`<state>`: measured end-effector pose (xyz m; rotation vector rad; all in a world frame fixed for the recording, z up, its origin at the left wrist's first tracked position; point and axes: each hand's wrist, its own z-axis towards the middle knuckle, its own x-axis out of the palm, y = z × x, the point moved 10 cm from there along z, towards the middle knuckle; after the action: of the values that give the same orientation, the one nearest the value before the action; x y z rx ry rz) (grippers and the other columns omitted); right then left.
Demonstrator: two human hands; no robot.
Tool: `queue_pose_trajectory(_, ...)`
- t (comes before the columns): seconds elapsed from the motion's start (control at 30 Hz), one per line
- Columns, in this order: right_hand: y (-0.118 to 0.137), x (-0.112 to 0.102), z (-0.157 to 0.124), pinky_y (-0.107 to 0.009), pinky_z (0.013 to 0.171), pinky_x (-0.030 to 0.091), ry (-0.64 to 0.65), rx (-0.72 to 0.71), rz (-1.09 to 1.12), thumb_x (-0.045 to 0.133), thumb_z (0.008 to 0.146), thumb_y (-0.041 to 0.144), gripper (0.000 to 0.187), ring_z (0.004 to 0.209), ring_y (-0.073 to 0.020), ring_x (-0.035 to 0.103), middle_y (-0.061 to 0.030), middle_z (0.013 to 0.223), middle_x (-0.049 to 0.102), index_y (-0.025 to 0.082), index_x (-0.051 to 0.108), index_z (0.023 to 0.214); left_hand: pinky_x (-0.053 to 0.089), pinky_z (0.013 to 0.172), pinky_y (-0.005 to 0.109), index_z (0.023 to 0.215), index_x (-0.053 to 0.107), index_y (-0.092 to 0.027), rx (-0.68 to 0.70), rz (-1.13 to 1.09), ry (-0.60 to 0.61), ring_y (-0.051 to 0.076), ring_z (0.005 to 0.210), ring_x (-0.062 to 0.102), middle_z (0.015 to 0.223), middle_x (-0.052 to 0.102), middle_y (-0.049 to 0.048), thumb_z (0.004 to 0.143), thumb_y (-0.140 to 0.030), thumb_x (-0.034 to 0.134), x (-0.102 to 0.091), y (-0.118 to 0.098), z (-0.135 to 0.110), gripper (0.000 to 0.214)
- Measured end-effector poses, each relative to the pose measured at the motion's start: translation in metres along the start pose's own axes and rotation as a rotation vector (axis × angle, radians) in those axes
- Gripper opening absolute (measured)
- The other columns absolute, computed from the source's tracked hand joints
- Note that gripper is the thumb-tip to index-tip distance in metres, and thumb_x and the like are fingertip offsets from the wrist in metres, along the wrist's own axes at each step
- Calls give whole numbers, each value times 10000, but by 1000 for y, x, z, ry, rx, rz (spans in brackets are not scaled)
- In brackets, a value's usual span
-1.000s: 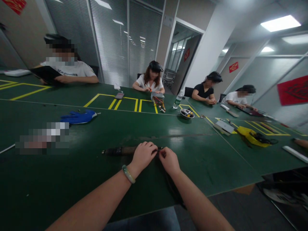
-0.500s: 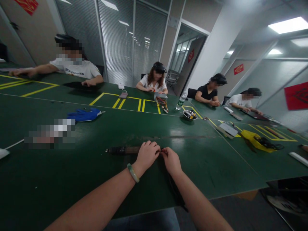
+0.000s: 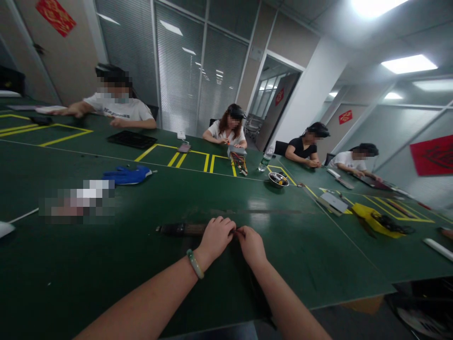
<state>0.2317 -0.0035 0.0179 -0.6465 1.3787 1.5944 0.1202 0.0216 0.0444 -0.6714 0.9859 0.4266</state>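
- Dark rod (image 3: 180, 230) lying flat on the green work table (image 3: 311, 264), brown along its middle, its right end running in under the left hand (image 3: 215, 241)
- Left hand curled and closed at that end of the rod, a pale green bangle (image 3: 194, 263) on its wrist
- Right hand (image 3: 252, 245) just beside it, fingertips (image 3: 240, 231) drawn in narrow toward the left hand; whatever they pinch is too small to tell
- Blue glove (image 3: 127, 175) lying on the table to the left, well apart from the hands, next to a pixelated patch (image 3: 76, 200) that hides what lies there
- Farther off, a steel bowl (image 3: 278, 179), a water bottle (image 3: 265, 159) and a bundle of coloured wires (image 3: 239, 163)
- Yellow bag (image 3: 375, 221) on the table to the right
- Black tray (image 3: 131, 139) on the far table, inside yellow tape lines (image 3: 193, 153)
- Four co-workers (image 3: 226, 127) seated along the far side, hands on the table
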Motion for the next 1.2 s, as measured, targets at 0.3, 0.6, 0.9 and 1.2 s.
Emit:
queue_pose_trajectory(0.3, 8, -2, 4, -233, 730, 387, 32, -2, -120, 537, 898, 186, 148, 820, -163, 612, -20, 891, 682, 212, 680, 875, 376, 845, 371, 951, 589, -227, 4, -28, 19, 223, 965, 516, 986, 623, 27, 848, -168, 596, 0, 1, -2, 119)
queue_pose_trajectory(0.6, -19, -4, 23, -222, 646, 377, 35, 133, -138, 545, 917, 334, 214, 747, -149, 619, -21, 810, 695, 206, 695, 834, 396, 903, 337, 1088, 593, -248, 268, -189, 84, 197, 1023, 551, 1083, 617, 25, 896, -188, 519, -9, -30, -23, 215)
queue_pose_trajectory(0.9, -153, -110, -6, -256, 617, 389, -39, 456, -270, 525, 889, 396, 277, 788, -210, 640, -56, 828, 704, 199, 717, 865, 443, 788, 254, 1035, 659, -275, 331, -325, 299, 153, 894, 592, 1015, 609, 11, 890, -270, 555, 12, -22, -30, 178)
queue_pose_trajectory(1.2, -354, -219, -175, -435, 690, 495, -148, 1031, -374, 408, 833, 637, 569, 972, -371, 627, -177, 1035, 673, 212, 692, 1083, 442, 774, 263, 1036, 665, -287, 306, -353, 298, 156, 874, 590, 995, 599, 14, 891, -291, 551, 22, -19, -27, 185)
